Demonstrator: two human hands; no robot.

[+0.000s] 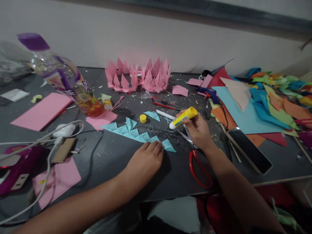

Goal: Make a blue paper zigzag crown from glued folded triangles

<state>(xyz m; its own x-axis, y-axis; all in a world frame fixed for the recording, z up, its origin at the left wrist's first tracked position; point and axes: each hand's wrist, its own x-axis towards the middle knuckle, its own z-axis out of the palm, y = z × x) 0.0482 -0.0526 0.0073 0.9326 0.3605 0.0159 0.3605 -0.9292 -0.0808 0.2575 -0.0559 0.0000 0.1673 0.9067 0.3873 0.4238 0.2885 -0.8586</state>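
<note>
My right hand (198,131) is closed around a yellow glue stick (187,115), its uncapped white end tilted down to the left, above the table. With curled fingers, my left hand (147,159) holds down the right part of a strip of folded light-blue paper triangles (130,132). One triangle stands up higher than the others near the strip's left half. A yellow cap (142,118) and a loose blue folded triangle (153,115) lie just beyond the strip. Scissors with red handles (191,170) lie below my right hand, their blades partly hidden by it.
Pink folded-paper crowns (156,76) stand by the wall. A purple-capped bottle (70,81) rises at left, near pink paper (44,110) and white cables (50,156). A phone (250,149), coloured paper sheets (236,110) and a blue glue gun (209,93) lie right.
</note>
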